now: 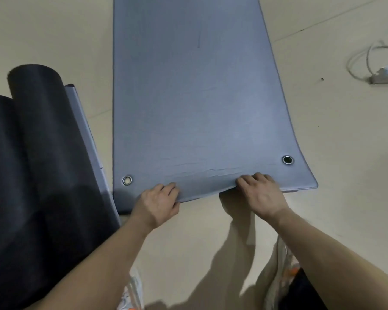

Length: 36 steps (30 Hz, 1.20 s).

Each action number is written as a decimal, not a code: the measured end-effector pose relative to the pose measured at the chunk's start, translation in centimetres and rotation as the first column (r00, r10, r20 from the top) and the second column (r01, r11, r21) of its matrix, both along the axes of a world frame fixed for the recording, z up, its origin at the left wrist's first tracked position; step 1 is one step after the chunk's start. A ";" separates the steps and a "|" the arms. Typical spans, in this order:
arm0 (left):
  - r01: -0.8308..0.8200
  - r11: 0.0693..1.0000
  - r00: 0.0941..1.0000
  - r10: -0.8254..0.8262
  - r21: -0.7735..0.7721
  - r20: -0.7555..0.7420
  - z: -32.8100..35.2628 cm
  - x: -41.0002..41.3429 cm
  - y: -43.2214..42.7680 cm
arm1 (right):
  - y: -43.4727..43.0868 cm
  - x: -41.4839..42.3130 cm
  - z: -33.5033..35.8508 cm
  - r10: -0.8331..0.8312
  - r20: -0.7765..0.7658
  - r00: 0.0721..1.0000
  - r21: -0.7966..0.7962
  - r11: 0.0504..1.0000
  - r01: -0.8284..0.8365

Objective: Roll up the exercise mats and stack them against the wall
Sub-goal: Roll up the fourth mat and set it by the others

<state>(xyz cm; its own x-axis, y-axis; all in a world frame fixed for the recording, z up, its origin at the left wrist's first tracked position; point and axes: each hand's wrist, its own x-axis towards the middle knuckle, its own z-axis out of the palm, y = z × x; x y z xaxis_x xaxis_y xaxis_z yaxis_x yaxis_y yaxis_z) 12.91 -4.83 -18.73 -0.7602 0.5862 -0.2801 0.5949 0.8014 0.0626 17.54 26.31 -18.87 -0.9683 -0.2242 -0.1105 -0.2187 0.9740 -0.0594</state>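
Observation:
A grey-blue exercise mat [195, 97] lies flat on the floor, running away from me, with a metal eyelet in each near corner. My left hand [158, 203] grips its near edge left of centre, fingers on top and thumb underneath. My right hand [261, 192] grips the same edge right of centre. Between the hands the edge is lifted slightly off the floor and the surface shows a crease. To the left, two dark rolled mats [38, 164] lie side by side, with a grey mat edge [85, 130] showing beside them.
The beige floor [334, 130] is open to the right of the mat. A white cable and a small adapter [385, 74] lie at the far right. My shoes [132, 291] show at the bottom edge.

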 end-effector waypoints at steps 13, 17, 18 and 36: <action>-0.262 0.962 0.965 0.263 -0.070 0.003 8.5 -6.2 3.5 | 1.4 -6.4 8.9 -0.299 0.076 0.951 0.116 0.950 0.289; -0.341 0.929 0.940 0.340 -0.147 -0.032 6.0 -8.5 4.1 | 0.1 -7.9 6.6 -0.266 -0.139 0.954 0.101 0.954 0.281; -0.358 0.922 0.934 0.353 -0.149 -0.059 5.1 -9.1 4.3 | -0.2 -8.1 5.9 -0.270 -0.194 0.943 0.085 0.953 0.290; -0.181 0.968 0.965 0.209 0.174 -0.161 -3.9 -3.2 0.9 | 0.0 -4.7 -0.9 -0.001 0.123 0.992 0.241 0.970 -0.029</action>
<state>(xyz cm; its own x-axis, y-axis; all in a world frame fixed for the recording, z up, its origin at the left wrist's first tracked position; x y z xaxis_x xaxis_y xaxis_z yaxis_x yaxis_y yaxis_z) 9.67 -3.96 -22.62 -0.8932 0.4470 -0.0483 0.4406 0.8916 0.1044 12.81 26.29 -19.79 -0.9413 -0.1899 -0.2792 -0.2384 0.9593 0.1512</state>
